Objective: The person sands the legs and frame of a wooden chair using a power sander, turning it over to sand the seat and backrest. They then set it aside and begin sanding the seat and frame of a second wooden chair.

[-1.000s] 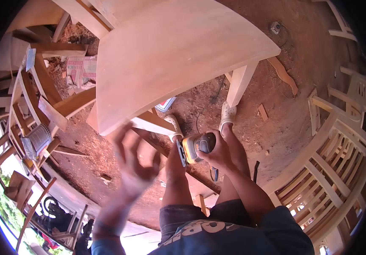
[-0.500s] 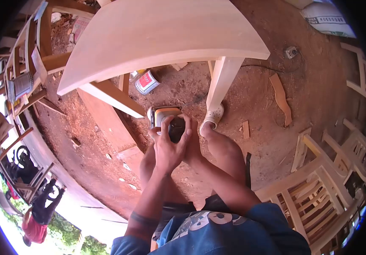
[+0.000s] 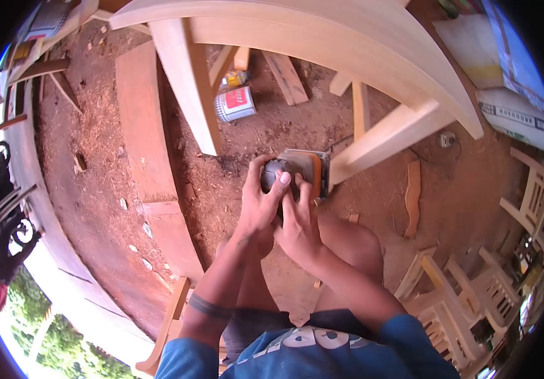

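The left hand (image 3: pixel 260 205) wraps tight around the round black top of a small sander (image 3: pixel 308 169). The right hand (image 3: pixel 298 228) hugs it from below, likely so it does not wobble. The sander is up above the knees, over the dirt floor (image 3: pixel 95 189). A wooden table (image 3: pixel 360 38) stands at 12 o'clock. A paint can (image 3: pixel 235 104) sits at 11 o'clock. Bare chairs (image 3: pixel 461 297) are at 4 o'clock.

Tight room beneath a wooden table (image 3: pixel 322 38)
One table leg (image 3: pixel 190 82) stands left of the sander (image 3: pixel 303 167), a slanted leg (image 3: pixel 392 136) just beside its right edge, a paint tin (image 3: pixel 235 104) ahead; bare dirt floor (image 3: pixel 224 174) lies open between
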Available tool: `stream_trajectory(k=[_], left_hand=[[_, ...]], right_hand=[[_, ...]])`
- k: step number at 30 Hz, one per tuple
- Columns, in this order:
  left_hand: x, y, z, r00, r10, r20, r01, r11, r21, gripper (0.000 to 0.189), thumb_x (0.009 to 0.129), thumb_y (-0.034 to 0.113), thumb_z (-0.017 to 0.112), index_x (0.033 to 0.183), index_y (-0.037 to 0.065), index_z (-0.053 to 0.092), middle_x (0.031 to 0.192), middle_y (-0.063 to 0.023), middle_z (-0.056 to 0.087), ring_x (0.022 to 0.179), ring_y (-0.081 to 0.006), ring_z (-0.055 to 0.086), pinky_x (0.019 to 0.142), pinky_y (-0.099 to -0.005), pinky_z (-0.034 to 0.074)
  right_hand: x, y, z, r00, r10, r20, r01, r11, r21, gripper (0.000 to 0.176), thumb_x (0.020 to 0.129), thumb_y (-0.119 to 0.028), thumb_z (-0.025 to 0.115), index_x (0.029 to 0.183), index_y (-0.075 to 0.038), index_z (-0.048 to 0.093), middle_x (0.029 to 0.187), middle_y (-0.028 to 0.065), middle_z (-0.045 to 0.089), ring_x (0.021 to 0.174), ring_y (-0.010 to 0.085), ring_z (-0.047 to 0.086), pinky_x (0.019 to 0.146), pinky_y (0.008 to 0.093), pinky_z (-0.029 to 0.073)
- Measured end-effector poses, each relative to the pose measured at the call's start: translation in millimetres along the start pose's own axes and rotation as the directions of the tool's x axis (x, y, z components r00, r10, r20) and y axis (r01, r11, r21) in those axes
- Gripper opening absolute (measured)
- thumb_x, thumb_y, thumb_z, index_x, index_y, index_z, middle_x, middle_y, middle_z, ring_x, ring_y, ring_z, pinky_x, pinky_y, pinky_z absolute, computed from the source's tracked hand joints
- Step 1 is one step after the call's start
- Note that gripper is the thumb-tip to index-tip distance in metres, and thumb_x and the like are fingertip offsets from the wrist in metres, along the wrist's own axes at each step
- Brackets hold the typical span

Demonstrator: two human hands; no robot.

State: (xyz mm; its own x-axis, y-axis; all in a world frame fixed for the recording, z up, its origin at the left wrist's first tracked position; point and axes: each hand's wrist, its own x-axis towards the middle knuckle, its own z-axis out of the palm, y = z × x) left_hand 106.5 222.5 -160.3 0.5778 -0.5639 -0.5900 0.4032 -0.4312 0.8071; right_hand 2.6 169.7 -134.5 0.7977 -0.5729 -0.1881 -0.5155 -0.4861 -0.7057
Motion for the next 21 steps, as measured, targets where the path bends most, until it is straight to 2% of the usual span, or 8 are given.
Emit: stream_trajectory(k=[2,5,6,12,15,16,19,21], left_hand=[[13,-9,-8,1.0,0.021,0.013,-0.019,0.986,-0.164,0.068,0.084,0.034,0.081,0.132,0.004,0.044,0.112,-0.0119,0.056,0.101,-0.0175,0.056,0.089,-0.0328,0.05],[30,-16,-12,0.999,-0.03,-0.029,0.02,0.955,-0.296,0.074,0.081,0.034,0.083,0.133,0.002,0.04,0.112,-0.0124,0.055,0.1,-0.0181,0.056,0.089,-0.0324,0.05],[40,-20,-10,0.998,0.017,-0.062,-0.038,0.933,-0.359,0.078,0.079,0.034,0.085,0.133,0.002,0.039,0.111,-0.012,0.055,0.098,-0.0181,0.056,0.088,-0.0327,0.051],[99,-64,-7,0.994,-0.087,-0.064,0.044,0.87,-0.49,0.064,0.084,0.026,0.08,0.134,0.007,0.046,0.108,-0.0105,0.058,0.094,-0.0188,0.06,0.082,-0.0348,0.053],[121,-75,4,0.997,-0.078,0.006,0.068,0.831,-0.552,0.055,0.085,0.024,0.076,0.13,0.007,0.048,0.106,-0.0105,0.058,0.091,-0.0197,0.06,0.079,-0.0359,0.054],[123,-76,8,0.996,-0.091,-0.008,0.071,0.827,-0.558,0.053,0.086,0.024,0.074,0.128,0.006,0.048,0.105,-0.0105,0.058,0.091,-0.0201,0.061,0.078,-0.0358,0.055],[148,-80,8,0.999,0.03,-0.041,-0.047,0.865,-0.5,0.056,0.084,0.025,0.074,0.131,0.009,0.047,0.106,-0.0114,0.057,0.092,-0.0216,0.062,0.074,-0.0371,0.056],[149,-63,7,0.997,0.06,-0.057,-0.08,0.882,-0.465,0.058,0.084,0.025,0.075,0.133,0.01,0.047,0.108,-0.0121,0.057,0.092,-0.0222,0.062,0.075,-0.0372,0.056]], right_hand=[[7,8,11,0.996,-0.09,-0.001,0.09,0.996,0.005,0.076,0.08,-0.002,0.069,0.147,0.004,0.034,0.142,0.0365,0.035,0.119,0.0516,0.053,0.095,0.0489,0.052],[15,23,24,0.984,-0.171,0.041,0.167,0.982,0.09,0.08,0.08,-0.01,0.074,0.145,0.01,0.032,0.138,0.0331,0.039,0.126,0.0499,0.048,0.102,0.0496,0.047],[22,30,26,0.974,-0.225,0.029,0.221,0.97,0.1,0.08,0.08,-0.01,0.074,0.146,0.01,0.032,0.139,0.0327,0.039,0.126,0.0496,0.048,0.103,0.0493,0.046],[61,85,36,0.875,-0.456,0.162,0.422,0.883,0.206,0.085,0.078,-0.017,0.075,0.143,0.016,0.03,0.15,0.0352,0.027,0.135,0.0497,0.038,0.114,0.0482,0.036],[73,115,36,0.827,-0.533,0.181,0.507,0.845,0.173,0.086,0.078,-0.018,0.076,0.146,0.011,0.03,0.147,0.0339,0.031,0.136,0.0481,0.038,0.115,0.0493,0.035],[78,122,29,0.821,-0.54,0.184,0.516,0.841,0.164,0.075,0.079,-0.017,0.075,0.138,0.013,0.04,0.148,0.0336,0.034,0.13,0.0483,0.046,0.11,0.0476,0.041],[96,123,-12,0.774,-0.621,0.12,0.608,0.783,0.13,0.065,0.079,-0.013,0.075,0.133,0.01,0.048,0.138,0.0299,0.049,0.119,0.0462,0.056,0.102,0.0455,0.049],[100,116,-54,0.657,-0.741,-0.141,0.737,0.67,-0.087,0.055,0.079,-0.008,0.075,0.127,0.008,0.054,0.127,0.0254,0.059,0.112,0.0405,0.063,0.094,0.0434,0.054]])
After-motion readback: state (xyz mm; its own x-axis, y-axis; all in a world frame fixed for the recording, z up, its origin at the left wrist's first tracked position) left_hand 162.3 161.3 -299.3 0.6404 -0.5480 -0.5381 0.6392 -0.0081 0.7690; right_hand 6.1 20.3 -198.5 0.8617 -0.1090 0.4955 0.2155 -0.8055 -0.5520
